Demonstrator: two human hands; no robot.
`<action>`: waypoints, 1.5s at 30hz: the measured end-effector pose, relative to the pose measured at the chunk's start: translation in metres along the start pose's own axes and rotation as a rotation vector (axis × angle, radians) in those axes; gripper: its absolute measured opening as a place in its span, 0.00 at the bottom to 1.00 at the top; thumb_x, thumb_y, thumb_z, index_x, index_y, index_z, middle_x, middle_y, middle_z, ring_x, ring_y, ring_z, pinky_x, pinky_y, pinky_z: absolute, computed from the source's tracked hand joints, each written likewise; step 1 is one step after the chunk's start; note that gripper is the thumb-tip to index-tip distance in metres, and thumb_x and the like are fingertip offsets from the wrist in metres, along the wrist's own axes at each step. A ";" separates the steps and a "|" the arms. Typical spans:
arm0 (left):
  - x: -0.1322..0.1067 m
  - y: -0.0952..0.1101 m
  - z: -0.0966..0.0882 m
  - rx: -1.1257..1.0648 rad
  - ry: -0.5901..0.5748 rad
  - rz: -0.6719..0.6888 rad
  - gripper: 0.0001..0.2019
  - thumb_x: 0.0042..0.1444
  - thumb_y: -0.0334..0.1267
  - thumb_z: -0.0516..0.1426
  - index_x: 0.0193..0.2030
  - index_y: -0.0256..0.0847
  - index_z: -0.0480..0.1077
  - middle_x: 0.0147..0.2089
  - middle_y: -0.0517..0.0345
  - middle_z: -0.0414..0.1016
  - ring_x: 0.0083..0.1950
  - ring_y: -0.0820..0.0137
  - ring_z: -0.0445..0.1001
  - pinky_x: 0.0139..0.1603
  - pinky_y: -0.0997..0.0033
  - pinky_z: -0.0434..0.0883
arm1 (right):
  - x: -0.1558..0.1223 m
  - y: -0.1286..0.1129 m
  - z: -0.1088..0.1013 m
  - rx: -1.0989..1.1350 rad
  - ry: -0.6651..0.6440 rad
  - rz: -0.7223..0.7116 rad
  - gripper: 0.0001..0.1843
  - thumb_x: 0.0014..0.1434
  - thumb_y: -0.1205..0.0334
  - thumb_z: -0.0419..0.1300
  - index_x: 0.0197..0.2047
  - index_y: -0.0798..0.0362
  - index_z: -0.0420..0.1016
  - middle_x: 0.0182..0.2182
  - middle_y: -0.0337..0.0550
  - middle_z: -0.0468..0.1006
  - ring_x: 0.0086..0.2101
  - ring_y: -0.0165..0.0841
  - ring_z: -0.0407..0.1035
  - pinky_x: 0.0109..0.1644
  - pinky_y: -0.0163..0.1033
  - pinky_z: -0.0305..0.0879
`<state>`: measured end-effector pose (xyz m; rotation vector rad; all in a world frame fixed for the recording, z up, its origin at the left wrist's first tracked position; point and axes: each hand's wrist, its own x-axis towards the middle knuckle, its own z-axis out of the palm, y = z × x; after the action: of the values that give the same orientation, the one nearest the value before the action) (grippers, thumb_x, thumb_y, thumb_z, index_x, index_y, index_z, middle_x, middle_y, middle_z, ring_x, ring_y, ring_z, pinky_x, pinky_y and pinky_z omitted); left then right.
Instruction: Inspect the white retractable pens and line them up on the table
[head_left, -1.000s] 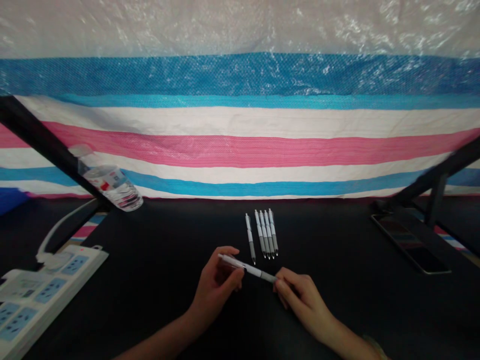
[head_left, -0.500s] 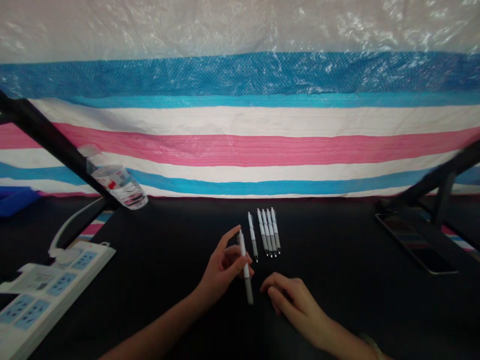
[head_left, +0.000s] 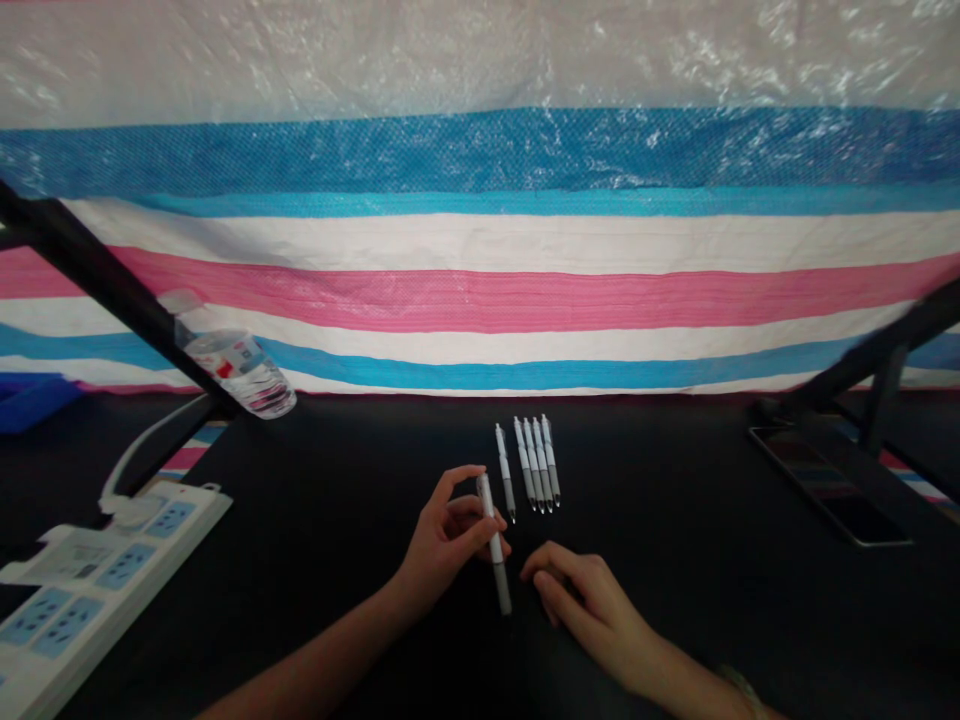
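Head view: our left grip [head_left: 448,535] pinches the likely light, stiff white-and-grey plastic pen [head_left: 499,568] mid-barrel; right grip [head_left: 581,598], four o'clock, open, empty.

Bare forearms, perhaps wristband [head_left: 741,683] near right hand [head_left: 581,600]

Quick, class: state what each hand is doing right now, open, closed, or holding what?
Left hand: closed on the pen.
Right hand: open, holding nothing, fingers loosely curled on the table.

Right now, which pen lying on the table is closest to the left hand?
The lone pen at the row's left end, a gap apart from the four packed pens; it lies just beyond the left hand and its held pen.
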<state>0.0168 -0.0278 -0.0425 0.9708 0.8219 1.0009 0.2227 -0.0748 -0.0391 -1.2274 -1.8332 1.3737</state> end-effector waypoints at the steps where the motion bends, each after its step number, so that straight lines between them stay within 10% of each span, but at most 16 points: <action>1: 0.000 0.000 0.000 -0.005 0.014 0.005 0.30 0.56 0.37 0.65 0.61 0.45 0.55 0.36 0.59 0.78 0.31 0.66 0.80 0.34 0.65 0.78 | 0.000 0.000 0.000 0.001 0.000 0.003 0.19 0.70 0.49 0.49 0.40 0.53 0.73 0.22 0.34 0.67 0.23 0.29 0.61 0.28 0.34 0.54; 24: 0.003 0.010 -0.002 0.043 0.121 -0.022 0.36 0.55 0.37 0.65 0.67 0.46 0.53 0.36 0.62 0.77 0.32 0.68 0.80 0.35 0.66 0.78 | 0.003 0.003 -0.002 0.008 0.020 0.011 0.20 0.70 0.49 0.48 0.40 0.54 0.73 0.21 0.34 0.66 0.23 0.29 0.61 0.28 0.33 0.55; 38: 0.089 0.007 -0.011 0.736 0.140 0.214 0.30 0.49 0.34 0.65 0.60 0.41 0.66 0.42 0.59 0.71 0.23 0.77 0.74 0.21 0.77 0.73 | 0.004 0.009 0.000 0.035 0.054 -0.004 0.19 0.69 0.51 0.50 0.40 0.56 0.74 0.20 0.34 0.68 0.23 0.29 0.62 0.28 0.33 0.55; 45: 0.087 0.000 -0.022 0.866 0.171 0.276 0.25 0.50 0.35 0.63 0.57 0.37 0.69 0.46 0.54 0.69 0.26 0.75 0.75 0.27 0.70 0.76 | 0.006 -0.002 -0.009 -0.151 0.079 -0.043 0.09 0.67 0.65 0.52 0.39 0.54 0.74 0.25 0.36 0.72 0.26 0.29 0.66 0.29 0.33 0.61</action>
<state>0.0263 0.0596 -0.0609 1.7881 1.3363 0.9720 0.2270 -0.0652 -0.0350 -1.2908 -1.9247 1.1652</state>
